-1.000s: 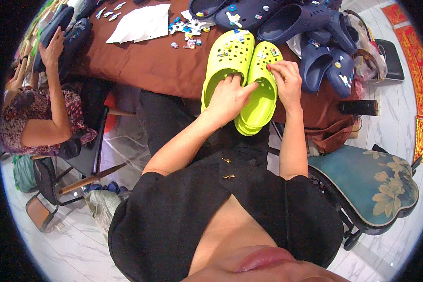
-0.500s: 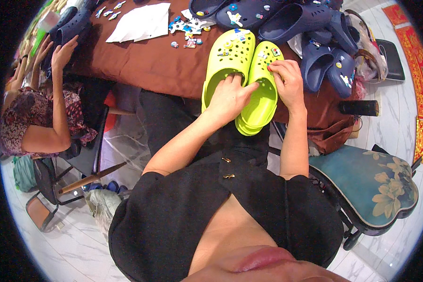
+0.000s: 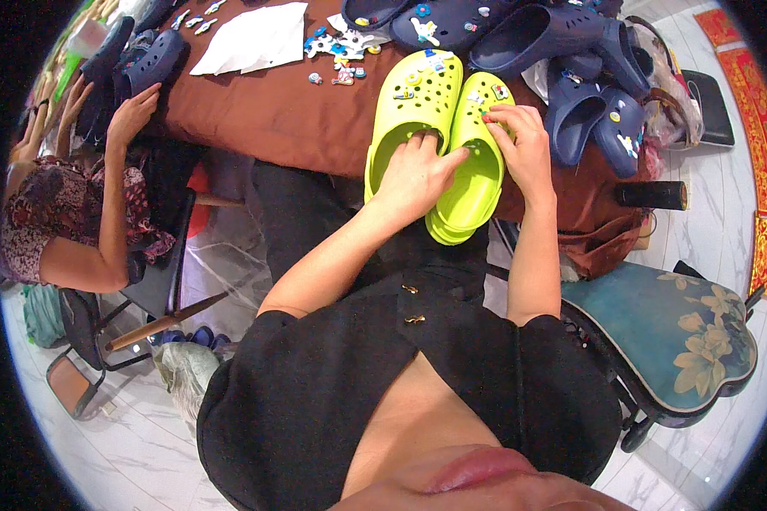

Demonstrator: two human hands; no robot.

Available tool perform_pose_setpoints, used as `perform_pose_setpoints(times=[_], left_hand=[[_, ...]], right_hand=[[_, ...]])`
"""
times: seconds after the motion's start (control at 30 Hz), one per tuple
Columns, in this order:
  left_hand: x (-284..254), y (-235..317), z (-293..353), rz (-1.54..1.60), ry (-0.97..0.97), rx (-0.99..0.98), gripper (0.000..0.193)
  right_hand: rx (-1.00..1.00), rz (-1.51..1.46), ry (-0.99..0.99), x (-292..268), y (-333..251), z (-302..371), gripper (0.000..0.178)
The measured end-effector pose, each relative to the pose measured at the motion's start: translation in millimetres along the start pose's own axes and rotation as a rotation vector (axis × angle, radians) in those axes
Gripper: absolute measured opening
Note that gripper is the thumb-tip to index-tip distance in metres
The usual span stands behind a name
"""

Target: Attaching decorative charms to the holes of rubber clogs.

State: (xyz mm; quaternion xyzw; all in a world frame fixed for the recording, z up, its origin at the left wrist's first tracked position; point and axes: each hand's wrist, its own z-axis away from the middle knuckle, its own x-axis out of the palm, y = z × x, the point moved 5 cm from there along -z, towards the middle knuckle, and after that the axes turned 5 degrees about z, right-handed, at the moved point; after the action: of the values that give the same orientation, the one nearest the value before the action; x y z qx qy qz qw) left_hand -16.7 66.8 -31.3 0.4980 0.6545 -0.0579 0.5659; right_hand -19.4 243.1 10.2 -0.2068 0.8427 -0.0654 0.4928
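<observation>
Two yellow-green clogs lie side by side over the table's near edge, toes pointing away. The left clog [image 3: 418, 94] carries several small charms on its toe; the right clog [image 3: 475, 192] has a few near its tip. My left hand [image 3: 413, 180] has its fingers tucked into the left clog's opening, the thumb across to the right clog, gripping their inner sides together. The fingertips inside are hidden. At the right clog's upper, my right hand [image 3: 524, 140] pinches a small red and green shoe charm [image 3: 487, 117] against the holes.
Several navy clogs [image 3: 537, 38] pile up at the back right of the brown-covered table [image 3: 256, 119]. White paper [image 3: 251, 38] and loose charms [image 3: 337, 47] lie beyond my left hand. At left a co-worker's hand [image 3: 134, 115] touches a navy clog [image 3: 155, 64]. A floral chair [image 3: 656, 328] stands right.
My hands and the yellow-green clogs stay almost in place, with a slight shift of my right fingers. At left, the co-worker's hand and navy clog have moved right and a little nearer.
</observation>
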Motion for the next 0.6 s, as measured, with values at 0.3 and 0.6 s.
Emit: perform_pose_setpoints(times=[0.3, 0.6], left_hand=[[0, -1, 0, -0.001, -0.004, -0.006, 0.039], [-1, 0, 1, -0.005, 0.020, 0.009, 0.041]], right_hand=[[0.248, -0.278, 0.001, 13, 8, -9, 0.010], [0.126, -0.241, -0.086, 25, 7, -21, 0.012]])
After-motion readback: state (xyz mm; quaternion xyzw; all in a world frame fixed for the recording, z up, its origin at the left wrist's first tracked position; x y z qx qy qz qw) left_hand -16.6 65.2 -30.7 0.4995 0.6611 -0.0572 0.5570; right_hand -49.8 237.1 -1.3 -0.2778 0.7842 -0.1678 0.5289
